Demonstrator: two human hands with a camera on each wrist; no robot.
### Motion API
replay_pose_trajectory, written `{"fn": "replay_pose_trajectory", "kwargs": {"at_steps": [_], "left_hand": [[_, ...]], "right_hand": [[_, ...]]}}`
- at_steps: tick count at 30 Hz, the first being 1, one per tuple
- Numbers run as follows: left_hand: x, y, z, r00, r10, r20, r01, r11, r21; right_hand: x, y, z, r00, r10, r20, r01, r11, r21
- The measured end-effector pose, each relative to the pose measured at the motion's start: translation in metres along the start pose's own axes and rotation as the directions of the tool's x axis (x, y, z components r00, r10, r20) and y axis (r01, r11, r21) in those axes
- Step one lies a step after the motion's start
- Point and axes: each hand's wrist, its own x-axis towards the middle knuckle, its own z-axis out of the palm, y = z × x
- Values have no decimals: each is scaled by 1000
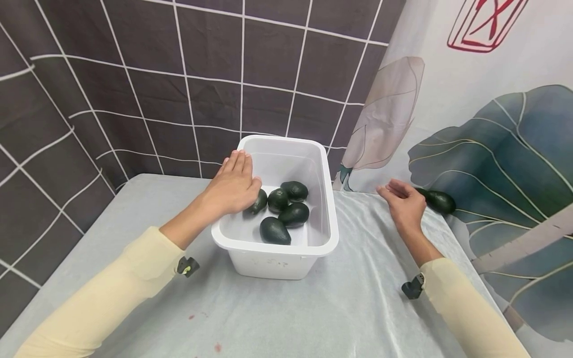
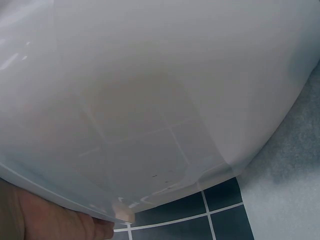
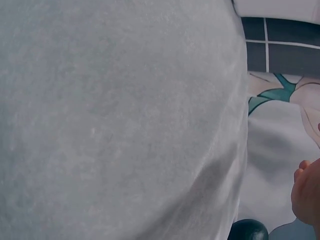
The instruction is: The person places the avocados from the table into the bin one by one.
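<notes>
My left hand (image 1: pixel 235 186) rests on the left rim of a white plastic bin (image 1: pixel 277 262), its fingers straight and together. Several dark green avocados (image 1: pixel 274 231) lie loose on the bin's floor; one at the left is partly hidden by that hand. In the left wrist view the fingers (image 2: pixel 65 225) lie along the rim, beside the outer wall. Off to the right, my right hand (image 1: pixel 406 205) hovers with loosely bent fingers and holds nothing visible. Just beyond it another avocado (image 1: pixel 440 202) lies near the table's right edge, partly covered by the hand.
A pale grey cloth (image 1: pixel 358 298) covers the table, wrinkled toward the right and marked with small reddish spots. Behind stands a dark backdrop (image 1: pixel 210 54) with a white grid. A leaf-patterned curtain (image 1: pixel 506 144) hangs along the right side.
</notes>
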Motion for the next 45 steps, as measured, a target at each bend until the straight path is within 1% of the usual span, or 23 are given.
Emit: {"fn": "replay_pose_trajectory", "kwargs": {"at_steps": [4,16,24,30,37,45], "left_hand": [[0,0,0,1000,2,-3,-2,1000,1],[1,-1,1,1000,4,-7,-4,1000,11],[2,-1,2,1000,6,-10,-6,1000,12],[1,-1,1,1000,0,-7,0,1000,12],[1,-1,1,1000,2,-4,-2,1000,5],[1,0,0,1000,2,-3,-2,1000,0]], "right_hand": [[3,4,-1,999,16,-28,-16,1000,3],[7,11,-3,996,46,-78,-49,998,-45],[11,14,-6,988,73,-133,-82,995,-59],[13,13,-6,983,106,-149,-119,989,-83],[14,15,-7,980,110,-164,-129,986,-109],[20,17,-6,968,167,-187,-189,976,-104]]}}
